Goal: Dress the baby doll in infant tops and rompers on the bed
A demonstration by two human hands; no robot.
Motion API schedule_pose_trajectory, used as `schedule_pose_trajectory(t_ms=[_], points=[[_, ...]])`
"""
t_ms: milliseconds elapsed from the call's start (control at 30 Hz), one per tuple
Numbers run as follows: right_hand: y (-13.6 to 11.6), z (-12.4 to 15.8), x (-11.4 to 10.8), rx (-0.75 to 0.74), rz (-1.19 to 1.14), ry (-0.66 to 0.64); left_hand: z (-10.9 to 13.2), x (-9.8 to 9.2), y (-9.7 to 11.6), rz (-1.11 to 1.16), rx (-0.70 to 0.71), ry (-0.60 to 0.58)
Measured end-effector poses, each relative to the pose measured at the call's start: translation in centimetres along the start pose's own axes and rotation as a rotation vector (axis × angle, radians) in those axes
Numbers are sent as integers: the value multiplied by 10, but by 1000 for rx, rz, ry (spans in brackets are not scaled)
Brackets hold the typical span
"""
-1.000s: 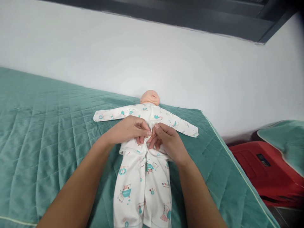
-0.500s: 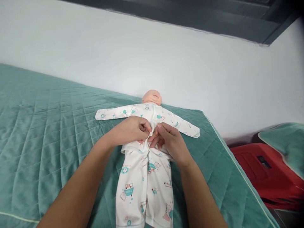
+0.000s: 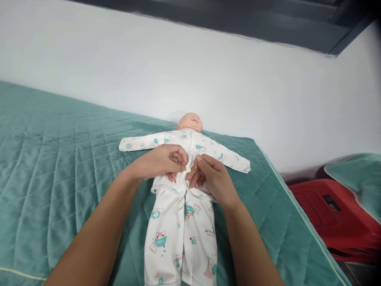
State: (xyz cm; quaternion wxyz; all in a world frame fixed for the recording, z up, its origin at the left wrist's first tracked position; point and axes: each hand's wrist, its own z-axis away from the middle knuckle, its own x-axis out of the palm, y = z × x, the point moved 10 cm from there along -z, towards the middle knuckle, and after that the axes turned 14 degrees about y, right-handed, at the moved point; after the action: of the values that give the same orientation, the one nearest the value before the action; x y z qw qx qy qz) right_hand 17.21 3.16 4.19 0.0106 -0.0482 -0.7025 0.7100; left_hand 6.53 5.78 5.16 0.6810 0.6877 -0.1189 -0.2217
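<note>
A baby doll (image 3: 190, 122) lies on its back, its arms spread wide. It wears a white printed shirt (image 3: 175, 137) and matching printed pants (image 3: 166, 234). Over the belly, my left hand (image 3: 165, 161) pinches the shirt's front edge beside a pale round button (image 3: 188, 169). Opposite it, my right hand (image 3: 213, 174) has its thumb and forefinger closed on the other front edge of the shirt. The button shows between the fingertips of both hands. The cloth inside my pinched fingers is mostly hidden.
The doll rests on a green quilted bedspread (image 3: 74, 167) against a white wall (image 3: 178, 71). To the right, past the bed's edge, stands a red plastic item (image 3: 324, 214) partly covered by green cloth (image 3: 357, 178). A dark beam (image 3: 223, 20) crosses above.
My left fingers have shifted slightly left, and the button's face now shows more fully between the hands. My right hand stays almost in place.
</note>
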Motion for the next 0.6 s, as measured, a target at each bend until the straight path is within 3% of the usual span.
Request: schedule_pose_trajectory(t_ms=[167,333,433,533,600], points=[[-2,0,-2,-15,-46,19,6,4,-2,-40,-15,-117],[-15,-1,-23,-207,-127,193,7,0,1,34,30,-156],[-27,3,-32,-349,-125,294,3,-14,-2,161,95,-14],[-42,13,-26,-515,15,317,11,-37,-18,308,141,268],[-53,23,-15,-643,144,296,28,-45,-36,287,134,415]])
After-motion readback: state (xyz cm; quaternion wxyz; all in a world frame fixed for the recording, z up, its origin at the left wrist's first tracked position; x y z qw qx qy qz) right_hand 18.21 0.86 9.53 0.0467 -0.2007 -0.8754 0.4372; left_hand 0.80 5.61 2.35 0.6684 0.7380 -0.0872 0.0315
